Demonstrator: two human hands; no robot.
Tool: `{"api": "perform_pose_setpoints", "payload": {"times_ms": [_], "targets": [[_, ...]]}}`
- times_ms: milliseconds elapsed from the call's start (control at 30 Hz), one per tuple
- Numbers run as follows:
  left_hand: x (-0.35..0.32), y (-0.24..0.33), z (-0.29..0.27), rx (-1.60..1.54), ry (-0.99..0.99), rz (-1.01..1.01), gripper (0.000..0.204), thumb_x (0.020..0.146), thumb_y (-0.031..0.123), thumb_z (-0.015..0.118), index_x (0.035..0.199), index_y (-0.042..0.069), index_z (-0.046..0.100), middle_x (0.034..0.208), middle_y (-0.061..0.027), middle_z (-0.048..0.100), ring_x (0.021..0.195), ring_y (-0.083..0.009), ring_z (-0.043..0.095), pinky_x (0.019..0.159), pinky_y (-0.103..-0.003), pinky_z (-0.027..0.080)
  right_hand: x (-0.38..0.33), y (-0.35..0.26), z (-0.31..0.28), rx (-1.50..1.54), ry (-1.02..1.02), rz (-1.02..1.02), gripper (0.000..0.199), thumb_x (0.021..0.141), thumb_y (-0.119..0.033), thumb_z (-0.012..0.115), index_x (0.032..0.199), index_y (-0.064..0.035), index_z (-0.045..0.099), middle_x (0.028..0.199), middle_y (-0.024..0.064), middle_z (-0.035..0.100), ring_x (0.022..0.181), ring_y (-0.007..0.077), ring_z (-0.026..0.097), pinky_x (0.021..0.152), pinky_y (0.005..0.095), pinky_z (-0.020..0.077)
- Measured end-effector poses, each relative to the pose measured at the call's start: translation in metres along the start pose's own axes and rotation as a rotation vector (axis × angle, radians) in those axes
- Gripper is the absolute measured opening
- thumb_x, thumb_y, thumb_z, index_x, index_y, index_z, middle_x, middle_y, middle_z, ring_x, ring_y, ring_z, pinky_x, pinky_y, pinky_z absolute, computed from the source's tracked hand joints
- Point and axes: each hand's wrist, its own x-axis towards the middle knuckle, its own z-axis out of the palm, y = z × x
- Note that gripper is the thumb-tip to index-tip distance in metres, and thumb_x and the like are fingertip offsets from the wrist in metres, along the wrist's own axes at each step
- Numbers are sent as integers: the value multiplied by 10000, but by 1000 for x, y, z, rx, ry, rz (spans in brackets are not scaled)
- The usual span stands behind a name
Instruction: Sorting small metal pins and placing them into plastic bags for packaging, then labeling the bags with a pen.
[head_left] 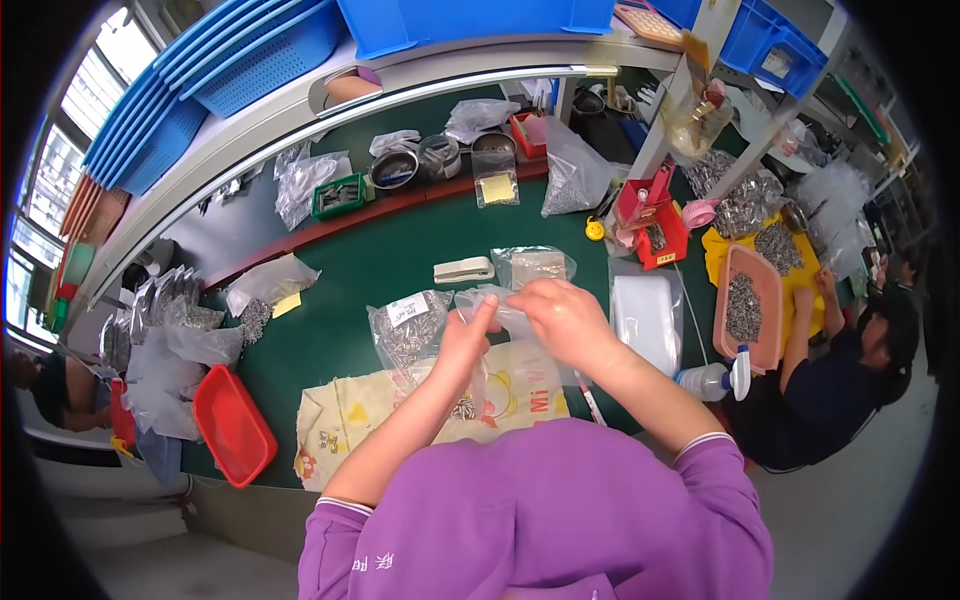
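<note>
We start with the green tabletop (400, 240), a broad, smooth, hard-looking surface, and on its near side the cream cloth (345, 410), woven and limp, wrinkled along its edges and printed with coloured figures. To the left sits the red tray (232, 425), stiff moulded plastic with rounded corners and sloping walls; to the right lies the flat stack of clear bags (645, 315), pale, slick and rectangular. Just left of the hands rests the filled bag (412, 338), lumpy with shiny metal pieces and carrying a white label. The clear bag (512, 318) we are handling is over the far part of the cloth, between our two hands; its lower end is partly hidden, so we cannot tell how much it holds. We judge its film light, soft and slippery, likely to crumple and slide, with any metal inside pulling it downward; the gathered upper edge seems the best grip, pinched at two points. Our right hand (563, 318) has its fingers curled in close on the plastic, and our left hand (465, 338) pinches it between a raised thumb and bent fingers. Beyond them lies the off-white stapler (464, 270), narrow and rigid, and near the right forearm the slim white pen (590, 400). Smallest are the loose-looking metal bits (463, 408), bright and hard, below the left hand.
</note>
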Motion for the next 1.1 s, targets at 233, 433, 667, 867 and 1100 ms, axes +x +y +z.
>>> {"api": "perform_pose_setpoints", "payload": {"times_ms": [233, 433, 667, 867, 1100], "targets": [[8, -14, -10, 289, 117, 209, 354, 817, 119, 601, 1152, 9, 629, 872, -103, 694, 726, -168, 640, 641, -290, 491, -13, 8, 18, 71, 26, -81, 347, 699, 19, 664, 1023, -90, 722, 984, 74, 658, 918, 281, 648, 789, 377, 548], [0, -5, -7, 5, 137, 120, 341, 889, 67, 473, 1203, 28, 600, 747, -38, 647, 594, -101, 540, 512, -248, 407, -2, 24, -20, 383, 554, 290, 119, 839, 39, 654, 946, -12, 643, 1007, 107, 598, 850, 188, 651, 762, 292, 567], [2, -10, -6, 37, 130, 132, 429, 890, 66, 467, 1307, -26, 507, 786, -97, 669, 635, -142, 596, 556, -274, 479, -30, 0, -3, 535, 290, 256, 157, 866, 60, 564, 917, -38, 453, 1112, 171, 684, 932, 250, 684, 800, 318, 548], [23, -39, -9, 93, 157, 198, 538, 832, -18, 593, 1353, -22, 460, 920, -101, 663, 657, -144, 610, 558, -273, 491, -49, -11, 21, 660, -55, 329, 314, 934, 15, 488, 1241, -24, 534, 1084, 141, 692, 976, 211, 683, 864, 318, 538], [16, -7, 10, 149, -11, 172, 530, 838, 1, 604, 1346, -17, 456, 954, -93, 665, 721, -132, 628, 605, -270, 513, -50, 30, 2, 1691, 287, 843, 324, 911, -9, 593, 1235, -29, 607, 1095, 57, 667, 944, 146, 645, 844, 290, 528]]}}
